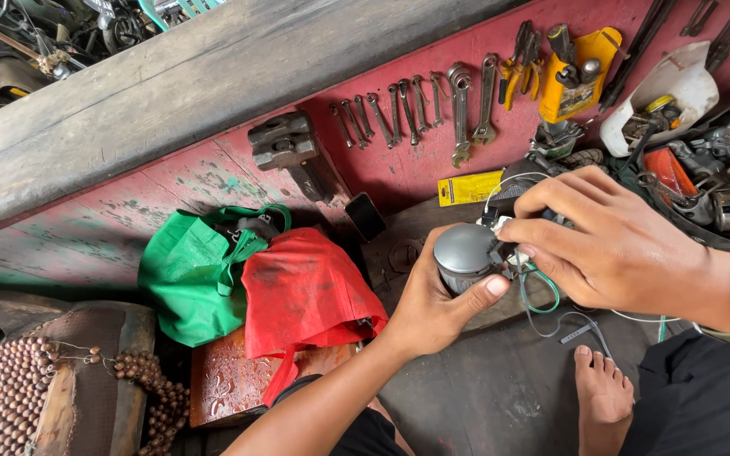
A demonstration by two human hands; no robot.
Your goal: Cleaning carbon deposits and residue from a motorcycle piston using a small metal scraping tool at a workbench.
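i'm mid-way through working the wiring on a grey round motor housing [462, 253]. my left hand [437, 300] is clenched around it from below, holding it over the dark floor. my right hand [618, 245] pinches the connector with its green and white wires [542, 295] at its side; next it needs a steady, fine tug. left to right i count one green bag [192, 270], one red bag [306, 291], about ten spanners [407, 110], one pair of yellow-handled pliers [521, 59].
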